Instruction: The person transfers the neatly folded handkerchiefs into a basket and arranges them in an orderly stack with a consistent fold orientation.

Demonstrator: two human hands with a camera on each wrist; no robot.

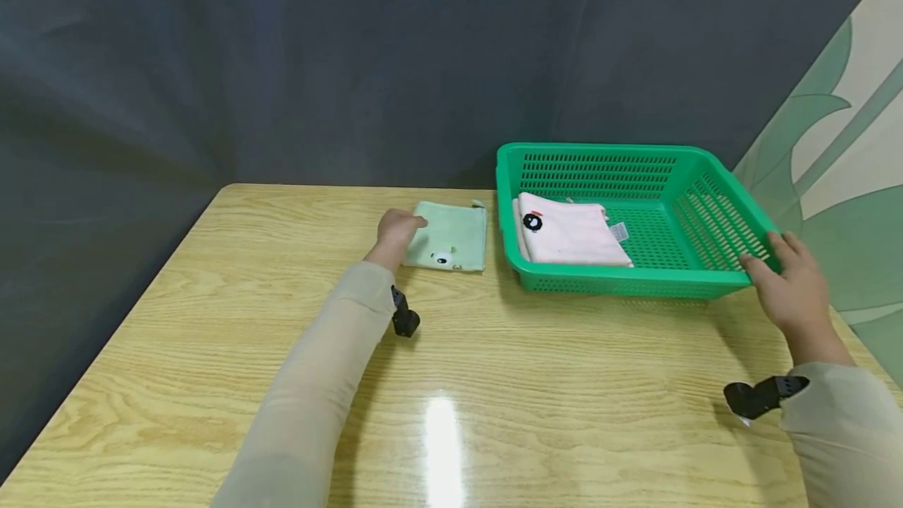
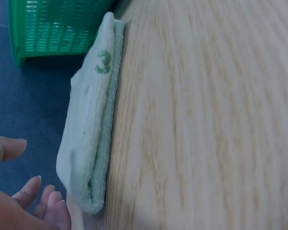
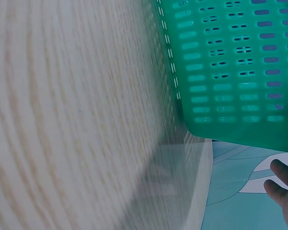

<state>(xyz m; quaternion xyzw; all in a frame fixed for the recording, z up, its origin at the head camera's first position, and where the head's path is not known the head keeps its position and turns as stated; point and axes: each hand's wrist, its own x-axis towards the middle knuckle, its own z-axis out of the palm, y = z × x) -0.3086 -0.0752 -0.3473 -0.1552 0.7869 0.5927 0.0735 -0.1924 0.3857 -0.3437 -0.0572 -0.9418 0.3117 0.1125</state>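
Note:
A folded light-green towel (image 1: 455, 230) with an embroidered face lies on the table left of the basket. My left hand (image 1: 397, 235) is at its left edge, thumb pointing over the cloth. In the left wrist view, the thumb and fingers (image 2: 25, 196) stand apart, with the folded towel (image 2: 89, 124) just beyond them. My right hand (image 1: 793, 284) holds the rim of a green plastic basket (image 1: 628, 275) at its near right corner. A folded pale-pink towel (image 1: 574, 232) with a black embroidered eye and a white tag rests inside, on the basket's left side.
The wooden table (image 1: 522, 382) runs back to a dark curtain (image 1: 367, 69). A wall with leaf patterns (image 1: 861, 241) stands at the right, close to the basket. Each wrist carries a small black camera (image 1: 404, 316).

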